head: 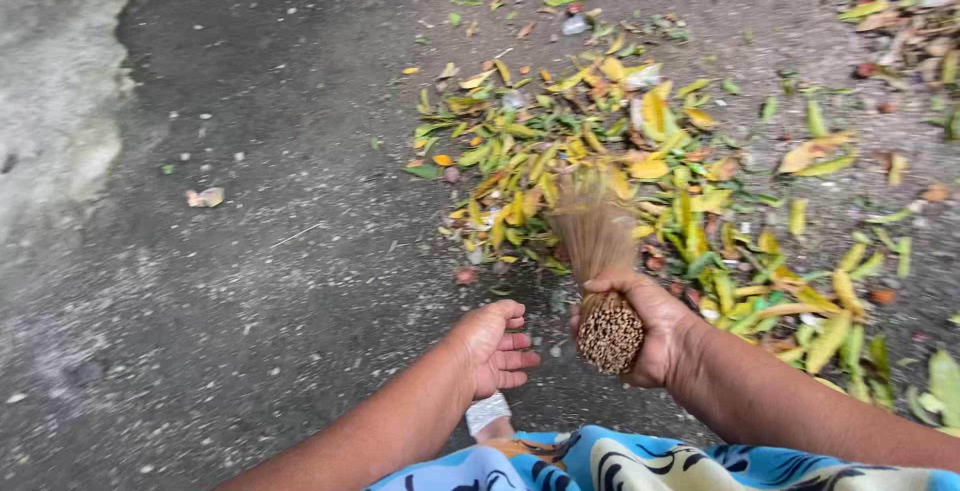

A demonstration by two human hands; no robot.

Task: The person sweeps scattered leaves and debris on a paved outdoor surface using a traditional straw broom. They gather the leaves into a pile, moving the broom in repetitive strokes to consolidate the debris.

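down on the ground, a stick broom [600, 281] sweeps leaves [620, 151].
head view: right hand [650, 326] clamps the bundled end (light, stiff there, bristles springy and blurred at the leaf pile); left hand [492, 346] hangs loosely curled and empty, just beside.

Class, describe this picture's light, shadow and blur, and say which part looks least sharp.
Head view: soft, even daylight with no hard shadows or glare; the brown stick broom's bristle tips are smeared by motion blur, while the right hand, the open left hand and the yellow-green fallen leaves stay sharp.
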